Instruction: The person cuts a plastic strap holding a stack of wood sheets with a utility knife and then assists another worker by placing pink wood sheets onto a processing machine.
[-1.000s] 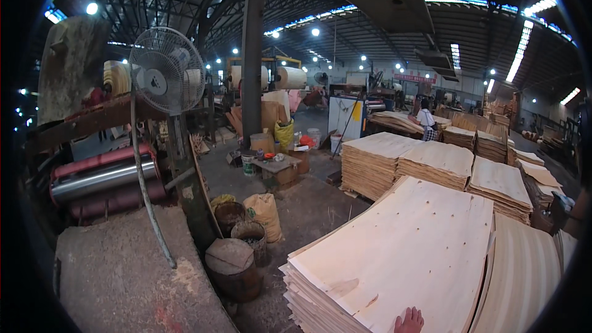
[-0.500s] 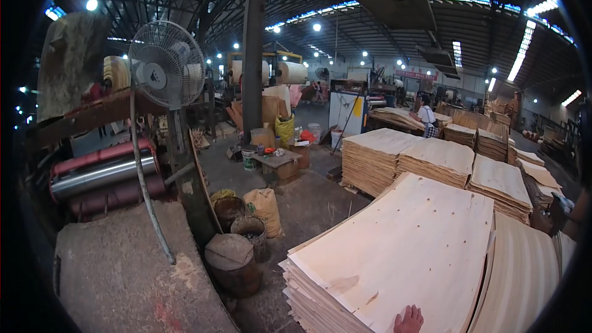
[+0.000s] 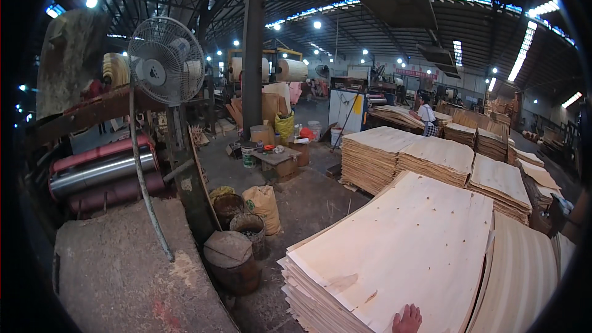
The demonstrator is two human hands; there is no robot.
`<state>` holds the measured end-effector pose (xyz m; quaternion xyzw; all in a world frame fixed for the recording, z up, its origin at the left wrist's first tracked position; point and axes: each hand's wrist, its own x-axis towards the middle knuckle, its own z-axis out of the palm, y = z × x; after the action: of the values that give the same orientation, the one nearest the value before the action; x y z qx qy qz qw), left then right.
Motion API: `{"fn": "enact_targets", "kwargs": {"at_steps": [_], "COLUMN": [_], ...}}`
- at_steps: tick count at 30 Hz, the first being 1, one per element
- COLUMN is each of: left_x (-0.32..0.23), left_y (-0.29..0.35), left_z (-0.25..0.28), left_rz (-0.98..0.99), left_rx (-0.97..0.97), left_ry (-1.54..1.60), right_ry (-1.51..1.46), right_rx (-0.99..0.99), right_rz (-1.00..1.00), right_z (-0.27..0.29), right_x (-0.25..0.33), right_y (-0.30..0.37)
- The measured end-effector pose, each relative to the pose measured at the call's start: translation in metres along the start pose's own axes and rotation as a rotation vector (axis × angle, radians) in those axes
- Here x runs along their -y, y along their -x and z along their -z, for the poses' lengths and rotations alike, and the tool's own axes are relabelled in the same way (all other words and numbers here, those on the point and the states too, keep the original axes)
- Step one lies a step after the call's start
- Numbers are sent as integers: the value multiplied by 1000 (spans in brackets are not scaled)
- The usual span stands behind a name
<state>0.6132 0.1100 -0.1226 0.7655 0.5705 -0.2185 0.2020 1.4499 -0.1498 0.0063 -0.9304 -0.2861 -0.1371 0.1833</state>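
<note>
My right hand rests on the near edge of the top veneer sheet, its fingers spread and holding nothing. Only the fingers and part of the hand show at the lower rim of the picture. Pale and large, the sheet has small dark knots and a torn brown patch towards its near left corner. Beneath it lies a thick stack of similar sheets, whose edges fan out on the left side. My left hand is out of sight.
A striped veneer stack adjoins on the right; more stacks stand beyond. At left are a worn board surface, a machine roller and a fan. Buckets and a sack stand between. A person works farther back.
The view has shifted very slightly. My hand stays at almost the same place on the sheet, and the distant person has moved a little.
</note>
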Motion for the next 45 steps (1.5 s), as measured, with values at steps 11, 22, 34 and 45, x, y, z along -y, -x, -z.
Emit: {"fn": "enact_targets", "kwargs": {"at_steps": [11, 22, 34, 45], "left_x": [-54, 1, -32, -26], "left_y": [33, 3, 20, 12], "left_z": [53, 3, 21, 17], "left_rz": [109, -49, 278, 247], "left_rx": [56, 128, 9, 92], "left_ry": [362, -6, 899, 804], "right_ry": [3, -13, -15, -18], "right_rx": [41, 78, 58, 40], "right_rz": [-27, -34, -23, -17], "right_z": [-1, 1, 0, 2], "right_x": [-4, -2, -1, -1], "right_y": [0, 1, -2, 2]}}
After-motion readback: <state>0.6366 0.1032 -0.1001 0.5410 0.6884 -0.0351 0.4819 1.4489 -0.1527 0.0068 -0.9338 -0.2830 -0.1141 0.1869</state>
